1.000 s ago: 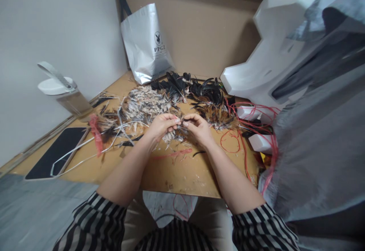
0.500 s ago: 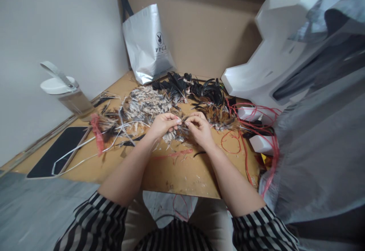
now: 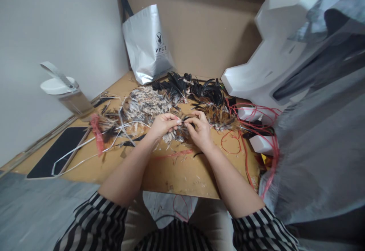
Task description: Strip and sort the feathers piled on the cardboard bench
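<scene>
Above the front part of the table, my left hand [image 3: 164, 125] is closed in a pinch, thumb against forefinger. Facing it, my right hand [image 3: 200, 130] pinches too, its fingertips almost meeting those of the left. Between them is a small dark feather, mostly hidden by the fingers. Just behind the left hand spreads a pile of pale mottled feathers [image 3: 146, 104]. Bunches of black feathers [image 3: 178, 87] lie farther back, and brown feathers [image 3: 224, 117] lie to the right of my right hand. A flat red plastic strip [image 3: 176, 154] rests on the table below the hands.
Red string [image 3: 231, 144] tangles at the right around white blocks [image 3: 262, 144]. A silver bag [image 3: 148, 46] stands at the back. At left are a lidded bottle [image 3: 74, 99], a dark tablet-like slab [image 3: 58, 154], white straps [image 3: 76, 148] and a feather bundle with a red tie [image 3: 98, 133].
The right hand's fingers have shifted slightly, with the fingertips a little farther from the left ones. The left hand stays in nearly the same place, and nothing else has visibly moved.
</scene>
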### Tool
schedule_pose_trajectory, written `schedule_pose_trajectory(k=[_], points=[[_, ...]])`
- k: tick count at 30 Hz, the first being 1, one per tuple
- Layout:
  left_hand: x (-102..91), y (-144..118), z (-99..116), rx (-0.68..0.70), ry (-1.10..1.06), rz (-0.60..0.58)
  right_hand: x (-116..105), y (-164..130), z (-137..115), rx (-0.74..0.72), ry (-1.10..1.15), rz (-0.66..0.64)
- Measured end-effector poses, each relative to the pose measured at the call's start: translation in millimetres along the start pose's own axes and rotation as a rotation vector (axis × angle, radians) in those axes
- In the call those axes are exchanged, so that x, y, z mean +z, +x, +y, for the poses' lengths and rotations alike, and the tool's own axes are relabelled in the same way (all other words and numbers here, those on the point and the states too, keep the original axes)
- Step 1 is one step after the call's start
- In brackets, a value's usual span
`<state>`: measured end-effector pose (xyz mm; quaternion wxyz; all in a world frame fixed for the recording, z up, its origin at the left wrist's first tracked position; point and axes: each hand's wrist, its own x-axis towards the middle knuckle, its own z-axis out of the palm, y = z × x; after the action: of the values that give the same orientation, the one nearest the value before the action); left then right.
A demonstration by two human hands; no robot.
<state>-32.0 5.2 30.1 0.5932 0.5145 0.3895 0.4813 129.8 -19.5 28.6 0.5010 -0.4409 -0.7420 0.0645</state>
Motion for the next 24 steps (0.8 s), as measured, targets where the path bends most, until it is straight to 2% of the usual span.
schedule_pose_trajectory(k=[14, 19, 24], points=[[-1.6, 1, -1, -0.071, -0.023, 0.046, -4, 1, -7, -0.008, 0.028, -0.045], [2.3, -1, 2, 0.037, 0.064, 0.042, -10, 2, -13, -0.03, 0.061, -0.023], [6.0, -3, 1, 0.105, 0.189, -0.032, -7, 0, -9, -0.07, 0.065, -0.175]])
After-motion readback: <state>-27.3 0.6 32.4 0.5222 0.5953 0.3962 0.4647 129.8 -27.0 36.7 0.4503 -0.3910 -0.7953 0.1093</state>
